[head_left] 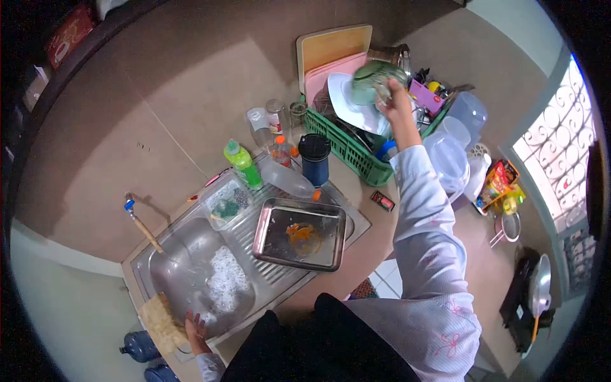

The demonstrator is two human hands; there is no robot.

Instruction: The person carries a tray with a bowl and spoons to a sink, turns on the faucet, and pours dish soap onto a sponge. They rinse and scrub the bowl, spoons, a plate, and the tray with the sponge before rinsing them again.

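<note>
A: What is nearest?

B: The left hand point(194, 328), lying flat with the fingers spread on the near rim of the sink point(180, 249) and gripping nothing. It is just beside a crumpled yellow cloth point(160, 323) at the sink's near corner.

A: And in the basin?

B: White foam point(226, 280) lies on the dull steel, and a thin tap point(143, 228) reaches in from the far edge. A rectangular steel tray point(270, 219) sits on the ribbed draining board with an orange smear in its middle.

A: Beyond that?

B: A green plastic bottle point(243, 164) and a dark cylindrical tumbler point(315, 159) stand upright along the draining board's far edge.

A: Where is the other hand?

B: The right hand point(398, 105) is stretched out with its fingers clenched on a green bowl point(372, 79). It holds the bowl in the air over the far end of the green lattice dish rack point(347, 153), just above a white plate point(350, 105) that stands on edge there.

A: How does the bowl look?

B: It is round, translucent green, glassy and blurred. Being round, it has no long axis. It is tipped rather than level, and I cannot tell which way its mouth faces.

A: And farthest?

B: A pale wooden board point(331, 46) and a pink board point(321, 77) lean upright at the rack's far edge.
</note>
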